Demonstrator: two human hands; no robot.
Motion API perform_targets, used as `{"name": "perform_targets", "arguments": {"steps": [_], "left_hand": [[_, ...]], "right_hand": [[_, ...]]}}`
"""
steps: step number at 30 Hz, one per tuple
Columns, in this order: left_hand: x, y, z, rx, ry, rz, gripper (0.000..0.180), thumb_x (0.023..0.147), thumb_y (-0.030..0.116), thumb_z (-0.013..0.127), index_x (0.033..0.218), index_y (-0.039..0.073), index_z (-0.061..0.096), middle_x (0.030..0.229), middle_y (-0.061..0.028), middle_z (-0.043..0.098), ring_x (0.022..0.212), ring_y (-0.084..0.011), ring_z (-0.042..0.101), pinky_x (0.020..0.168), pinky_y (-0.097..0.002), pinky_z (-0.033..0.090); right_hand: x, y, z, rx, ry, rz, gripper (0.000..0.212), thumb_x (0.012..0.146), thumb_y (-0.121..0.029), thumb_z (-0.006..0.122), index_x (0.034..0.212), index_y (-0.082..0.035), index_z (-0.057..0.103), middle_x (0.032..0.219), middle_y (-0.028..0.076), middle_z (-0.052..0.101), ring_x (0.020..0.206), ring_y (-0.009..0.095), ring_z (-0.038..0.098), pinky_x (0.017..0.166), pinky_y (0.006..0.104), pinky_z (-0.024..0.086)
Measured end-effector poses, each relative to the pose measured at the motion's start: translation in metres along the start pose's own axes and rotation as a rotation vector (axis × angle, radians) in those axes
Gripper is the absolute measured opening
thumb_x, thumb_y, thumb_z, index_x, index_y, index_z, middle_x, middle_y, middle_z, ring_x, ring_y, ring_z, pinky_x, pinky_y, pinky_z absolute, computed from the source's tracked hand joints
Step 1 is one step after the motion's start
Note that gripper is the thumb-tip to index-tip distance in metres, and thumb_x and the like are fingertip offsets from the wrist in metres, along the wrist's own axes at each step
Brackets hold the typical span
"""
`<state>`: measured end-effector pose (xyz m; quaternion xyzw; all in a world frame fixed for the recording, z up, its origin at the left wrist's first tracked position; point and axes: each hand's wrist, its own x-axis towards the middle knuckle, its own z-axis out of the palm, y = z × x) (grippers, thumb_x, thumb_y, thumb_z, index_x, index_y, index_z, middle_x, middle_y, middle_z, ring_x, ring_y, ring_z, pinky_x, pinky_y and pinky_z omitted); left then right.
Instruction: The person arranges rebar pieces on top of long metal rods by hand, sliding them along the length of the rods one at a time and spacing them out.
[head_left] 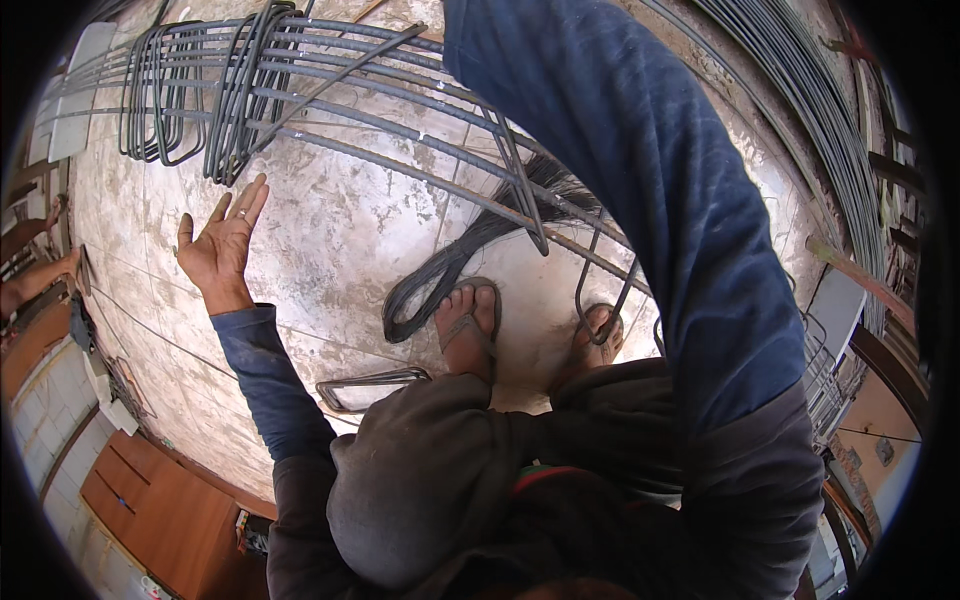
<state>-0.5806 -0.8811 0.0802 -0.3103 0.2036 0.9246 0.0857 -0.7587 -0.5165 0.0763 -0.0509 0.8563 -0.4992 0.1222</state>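
My left hand is raised over the floor with its palm up and fingers spread, holding nothing. Just beyond its fingertips hangs a cluster of bent steel stirrups, looped around several long ribbed rebars. A second group of stirrups sits further left on the same bars. My right arm reaches up and forward across the view, and its hand lies beyond the upper edge. Single stirrups hang from the bars near that sleeve. A bundle of thin black tie wire lies under the bars.
My sandaled feet stand beside the wire. A loose stirrup rests near my left knee. Long thin rods are stacked at the right. Another person's leg shows at the far left, above a brown wooden panel.
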Motion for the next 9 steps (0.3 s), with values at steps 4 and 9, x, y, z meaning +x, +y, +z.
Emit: {"name": "perform_targets", "arguments": {"steps": [4, 9], "left_hand": [[-0.033, -0.053, 0.007, 0.787, 0.179, 0.453, 0.071, 0.1, 0.045, 0.035, 0.152, 0.0, 0.018, 0.154, -0.0268, 0.027, 0.137, -0.0466, 0.037, 0.106, -0.0637, 0.037], [-0.077, -0.166, 0.044, 1.549, -0.47, 0.862, 0.055, 0.093, 0.027, 0.063, 0.138, 0.0, 0.045, 0.133, -0.0194, 0.055, 0.124, -0.0302, 0.054, 0.099, -0.0429, 0.045]], "right_hand": [[-0.061, -0.004, -0.109, -0.227, 0.033, -0.101, 0.071, 0.093, -0.056, 0.053, 0.132, 0.004, 0.05, 0.128, 0.021, 0.057, 0.118, 0.028, 0.052, 0.099, 0.0404, 0.04], [-0.163, 0.013, -0.221, -0.388, 0.129, -0.077, 0.075, 0.092, -0.056, 0.055, 0.137, 0.003, 0.046, 0.133, 0.023, 0.055, 0.124, 0.029, 0.049, 0.103, 0.0398, 0.038]]}}
